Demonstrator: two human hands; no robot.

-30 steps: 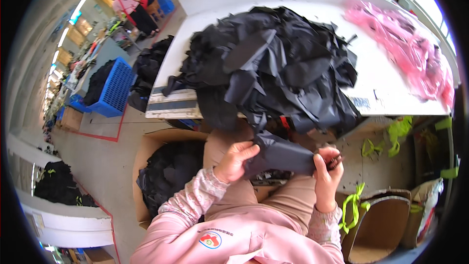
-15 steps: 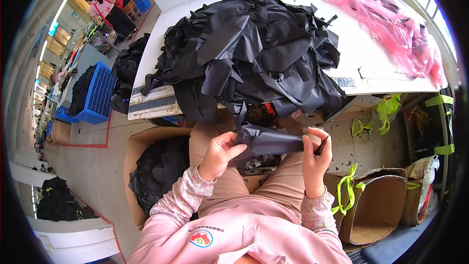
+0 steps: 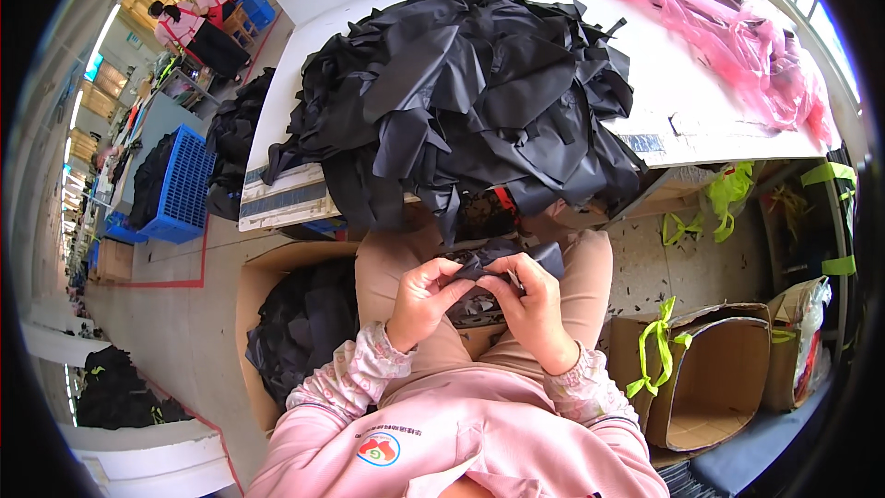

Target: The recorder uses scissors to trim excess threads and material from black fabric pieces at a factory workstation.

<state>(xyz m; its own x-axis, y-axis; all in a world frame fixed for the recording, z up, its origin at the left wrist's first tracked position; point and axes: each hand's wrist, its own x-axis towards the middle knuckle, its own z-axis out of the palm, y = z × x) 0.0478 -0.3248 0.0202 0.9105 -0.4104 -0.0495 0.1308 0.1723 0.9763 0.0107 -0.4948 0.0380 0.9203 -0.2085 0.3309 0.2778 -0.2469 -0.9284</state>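
Note:
Above my lap, both hands pinch one black fabric piece [image 3: 527, 256]. My left hand [image 3: 422, 302] grips its left end between thumb and fingertips. Close beside it, my right hand [image 3: 535, 304] pinches the same end, the fingertips of both hands nearly touching. The rest of the piece trails behind my right fingers toward the right. Whether a small tool is in my right hand, I cannot tell. In front of me a large heap of black fabric pieces [image 3: 479, 83] covers the table [image 3: 673, 120], some hanging over its near edge.
A cardboard box [image 3: 263, 281] of black pieces stands left of my legs. Open cardboard boxes [image 3: 710, 387] with yellow-green ties [image 3: 656, 350] are at the right. Pink plastic [image 3: 728, 46] lies on the table's right. A blue crate [image 3: 180, 189] and two people [image 3: 198, 28] are far left.
My right hand has moved left from the piece's far end to meet my left hand. The piece, stretched out before, is now bunched between the fingertips.

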